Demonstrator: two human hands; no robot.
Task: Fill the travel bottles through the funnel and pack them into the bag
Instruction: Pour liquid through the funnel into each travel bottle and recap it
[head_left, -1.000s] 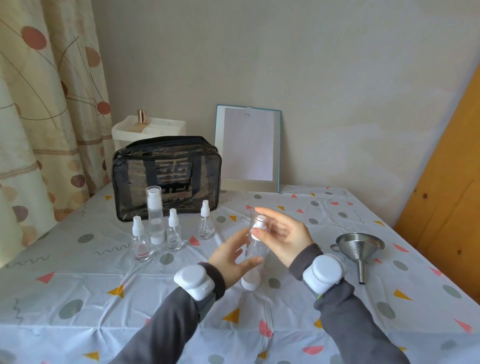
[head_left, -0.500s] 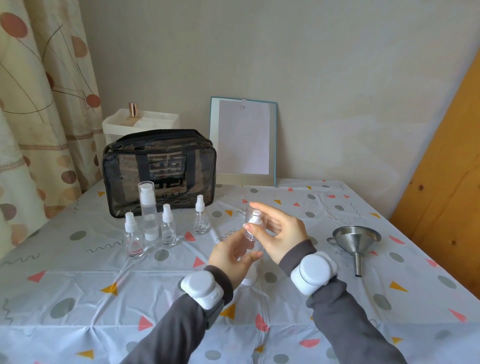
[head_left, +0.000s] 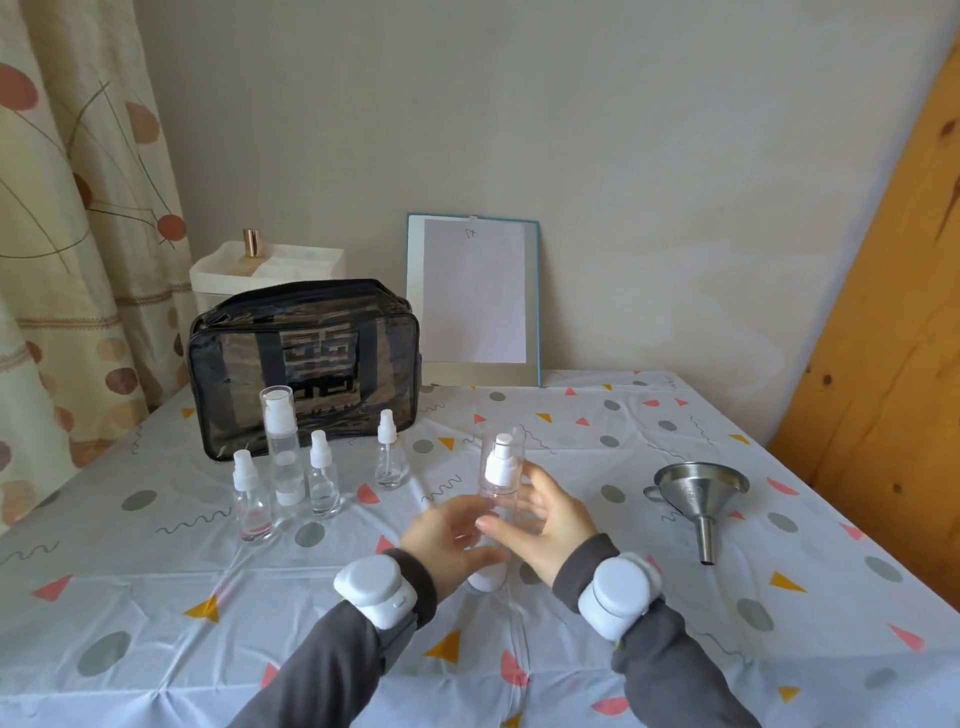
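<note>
Holding the tall pump bottle (head_left: 500, 486) upright at centre, near you, your left hand (head_left: 448, 531) curls round its lower body while your right hand (head_left: 549, 522) clasps it from the right, thumb across the front. Steady the base and twist the pump top off squarely before you reach right for the funnel (head_left: 695, 486). Its stamp, and the mark on the far sheet (head_left: 472, 291), are too small to read.

Beige wall (head_left: 623, 156); patterned curtain (head_left: 67, 208) left; wood panel (head_left: 883, 338) right.
</note>
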